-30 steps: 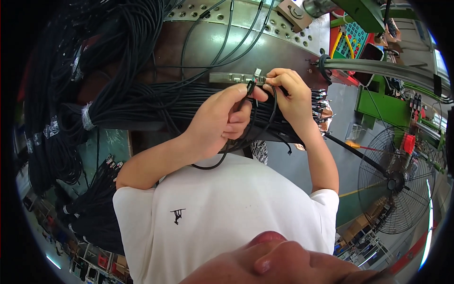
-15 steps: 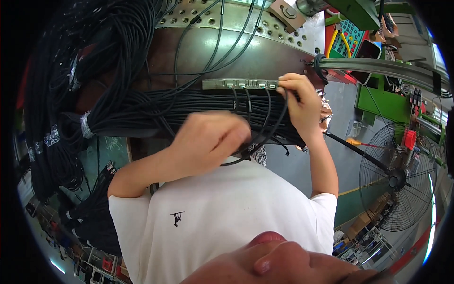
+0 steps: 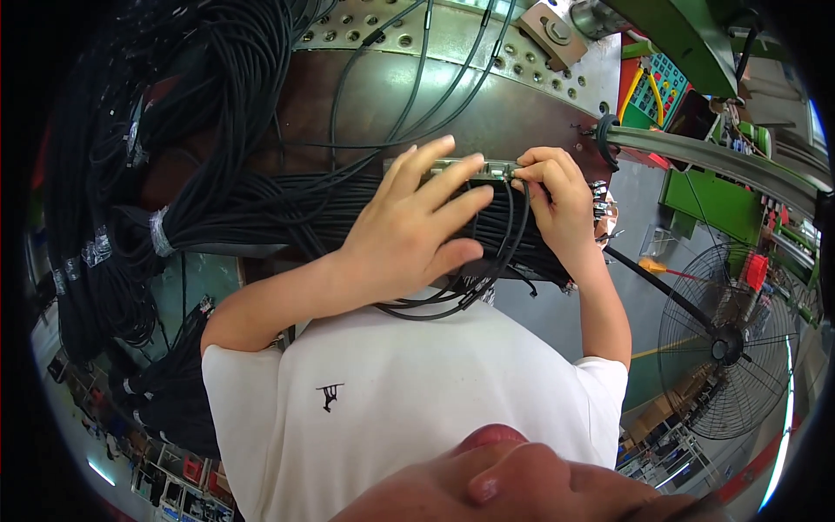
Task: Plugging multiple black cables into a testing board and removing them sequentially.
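A narrow, clear-and-metallic strip (image 3: pixel 497 170) with a row of slots lies across the work surface, in front of a thick bundle of black cables (image 3: pixel 323 204). Over its left part my left hand (image 3: pixel 407 219) is spread, fingers apart and holding nothing; it hides much of the strip. At the strip's right end my right hand (image 3: pixel 557 196) pinches the end of a black cable (image 3: pixel 523 217). Its fingertips cover the cable's connector. Several cables run from the strip toward my body and loop in front of my white shirt.
A perforated metal plate (image 3: pixel 426 39) with a bolted block (image 3: pixel 552 35) stands at the back. Yellow-handled pliers (image 3: pixel 642 91) lie by a teal keypad (image 3: pixel 665 83) at the far right. A metal rail (image 3: pixel 704 148) and a floor fan (image 3: pixel 724 348) are on the right. Tied cable bundles (image 3: pixel 96 261) hang left.
My left hand has moved up and forward from near my chest, opening over the strip. My right hand stays at the strip's right end. The view has shifted slightly.
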Demonstrator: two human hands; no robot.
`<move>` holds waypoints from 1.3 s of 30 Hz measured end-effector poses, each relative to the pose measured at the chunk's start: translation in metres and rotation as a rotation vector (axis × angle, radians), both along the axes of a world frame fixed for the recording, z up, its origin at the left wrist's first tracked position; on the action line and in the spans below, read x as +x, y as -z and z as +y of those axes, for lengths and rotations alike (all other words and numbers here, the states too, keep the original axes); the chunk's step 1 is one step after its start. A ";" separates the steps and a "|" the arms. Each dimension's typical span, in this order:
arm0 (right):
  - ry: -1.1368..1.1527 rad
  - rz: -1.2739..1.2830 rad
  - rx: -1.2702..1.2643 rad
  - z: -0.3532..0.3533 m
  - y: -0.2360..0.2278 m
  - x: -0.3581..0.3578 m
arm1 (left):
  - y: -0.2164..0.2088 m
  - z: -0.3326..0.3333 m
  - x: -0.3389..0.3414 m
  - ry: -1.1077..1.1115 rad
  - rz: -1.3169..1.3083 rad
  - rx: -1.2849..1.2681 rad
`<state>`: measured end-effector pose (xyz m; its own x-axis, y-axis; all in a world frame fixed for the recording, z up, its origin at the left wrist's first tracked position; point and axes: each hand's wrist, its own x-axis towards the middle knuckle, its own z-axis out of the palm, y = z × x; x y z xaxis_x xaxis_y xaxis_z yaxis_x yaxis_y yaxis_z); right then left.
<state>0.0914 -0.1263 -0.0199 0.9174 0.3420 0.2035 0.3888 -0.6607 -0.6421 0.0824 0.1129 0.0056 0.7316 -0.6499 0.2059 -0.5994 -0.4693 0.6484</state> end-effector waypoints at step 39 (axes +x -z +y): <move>0.350 -0.199 -0.236 0.040 0.006 0.127 | -0.002 -0.008 0.072 -0.270 1.551 -0.881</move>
